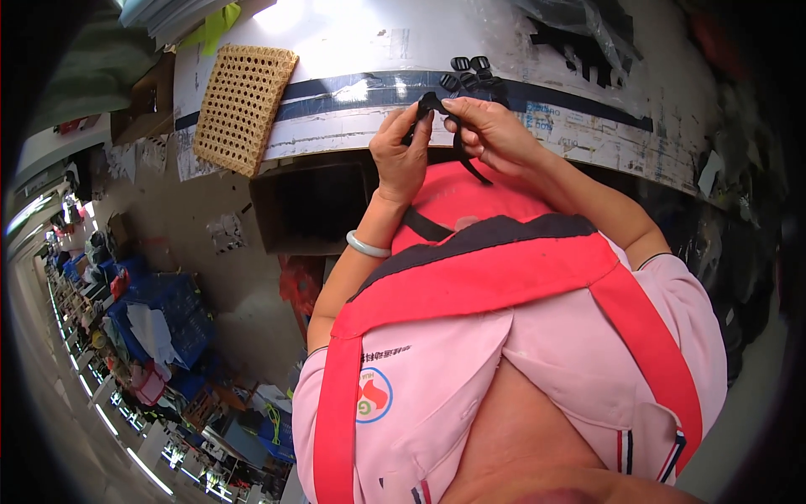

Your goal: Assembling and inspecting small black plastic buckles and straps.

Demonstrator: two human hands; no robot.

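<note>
Just above my lap, at the near edge of the table, both hands work on a narrow black webbing strap (461,144). My left hand (401,155) is closed, its thumb and fingers pinching a dark piece at the strap's upper end (430,103). Beside it, my right hand (495,133) pinches the same dark piece from the other side. Whether a buckle is threaded there is too small to tell. The strap's loose tail hangs below my right hand over the red apron (478,191). Several small black plastic strap buckles (475,74) lie on the table just beyond my hands.
A woven cane panel (245,105) lies at the table's left end. Dark tape runs across the white tabletop (336,134). Clear plastic wrap with black pieces (579,50) lies far right. An open box (309,206) stands below the table edge, and blue crates (172,315) are on the left.
</note>
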